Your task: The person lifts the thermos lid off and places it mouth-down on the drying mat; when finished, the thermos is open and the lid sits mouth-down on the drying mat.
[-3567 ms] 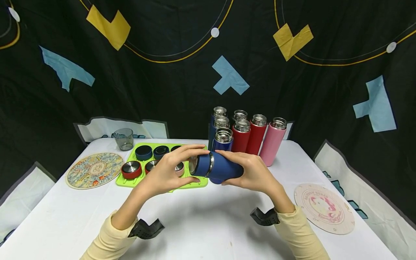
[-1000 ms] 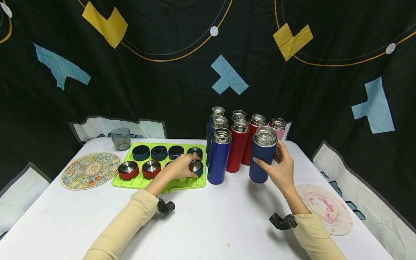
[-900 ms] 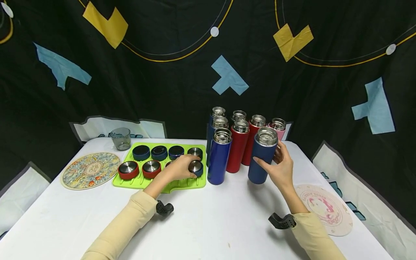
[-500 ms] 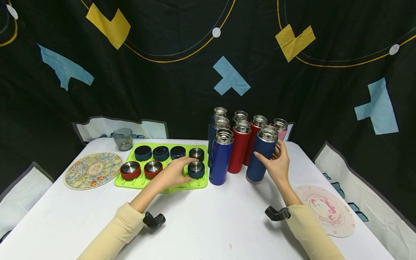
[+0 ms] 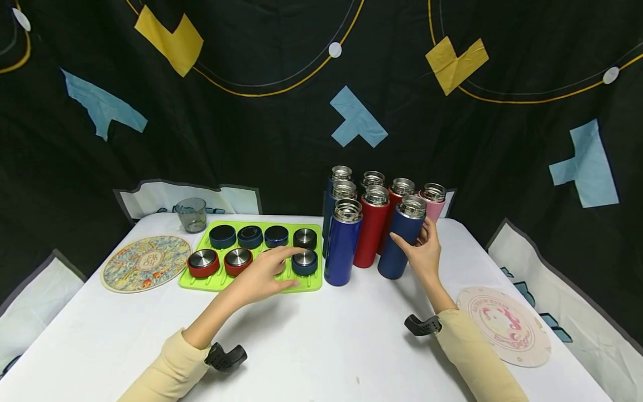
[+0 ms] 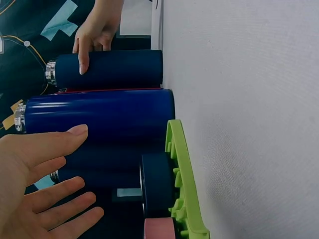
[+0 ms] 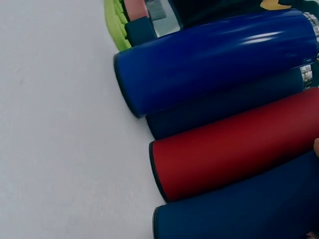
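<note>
My right hand (image 5: 426, 251) grips a lidless navy thermos bottle (image 5: 401, 237) around its side, at the front of a group of bottles. The bottle stands upright beside a red one (image 5: 372, 231); the right wrist view shows its lower body (image 7: 234, 209) close to the red bottle (image 7: 229, 149). My left hand (image 5: 263, 276) hovers just in front of the green tray (image 5: 313, 285), holding nothing, thumb and fingers spread. Nearest to it is a navy lid (image 5: 304, 269), steel inside up. In the left wrist view this lid (image 6: 157, 184) sits on the tray's ribs, apart from the fingers.
Several more lids, among them red ones (image 5: 203, 268), fill the tray. A glossy blue bottle (image 5: 344, 251) stands right of it, and a pink one (image 5: 436, 201) behind my right hand. A glass cup (image 5: 192, 216), a patterned mat (image 5: 145, 263) and a pink mat (image 5: 504, 326) flank them.
Both hands held the navy bottle and its lid together earlier. The lid is now on the tray, released by my left hand, which drew back leftward. My right hand brought the bottle left, nearer the others.
</note>
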Demonstrator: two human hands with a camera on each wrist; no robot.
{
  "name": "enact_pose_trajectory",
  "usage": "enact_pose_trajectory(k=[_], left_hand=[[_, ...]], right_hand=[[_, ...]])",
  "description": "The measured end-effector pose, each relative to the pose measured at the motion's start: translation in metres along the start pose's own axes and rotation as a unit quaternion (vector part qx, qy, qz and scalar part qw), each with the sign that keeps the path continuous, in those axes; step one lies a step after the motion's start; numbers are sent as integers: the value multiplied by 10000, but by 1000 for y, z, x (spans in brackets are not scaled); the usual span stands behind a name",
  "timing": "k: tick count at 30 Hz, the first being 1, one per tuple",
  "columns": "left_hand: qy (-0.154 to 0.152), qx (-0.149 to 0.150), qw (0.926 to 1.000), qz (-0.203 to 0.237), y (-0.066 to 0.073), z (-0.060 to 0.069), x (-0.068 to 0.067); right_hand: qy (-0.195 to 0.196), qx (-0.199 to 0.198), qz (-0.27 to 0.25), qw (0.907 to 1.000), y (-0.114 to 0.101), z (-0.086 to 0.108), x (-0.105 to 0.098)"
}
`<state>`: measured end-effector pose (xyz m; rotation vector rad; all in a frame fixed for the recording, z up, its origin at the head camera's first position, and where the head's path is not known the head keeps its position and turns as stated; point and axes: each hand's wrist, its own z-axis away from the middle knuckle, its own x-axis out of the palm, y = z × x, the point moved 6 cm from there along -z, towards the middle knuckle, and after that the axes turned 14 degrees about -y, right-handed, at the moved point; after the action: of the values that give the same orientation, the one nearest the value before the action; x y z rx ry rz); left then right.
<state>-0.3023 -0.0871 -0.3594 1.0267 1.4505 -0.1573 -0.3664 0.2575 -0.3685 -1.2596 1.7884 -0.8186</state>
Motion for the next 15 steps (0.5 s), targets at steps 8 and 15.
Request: enact_pose_trajectory(k=[8,15], left_hand=[[16,-4,9999,125,1,6,-6],[277,28,9996,21,1,12,-19]], right_hand=[[-363,258,271,9986,0,2,0],[-261,-224,545,9979,-20,13,-17]])
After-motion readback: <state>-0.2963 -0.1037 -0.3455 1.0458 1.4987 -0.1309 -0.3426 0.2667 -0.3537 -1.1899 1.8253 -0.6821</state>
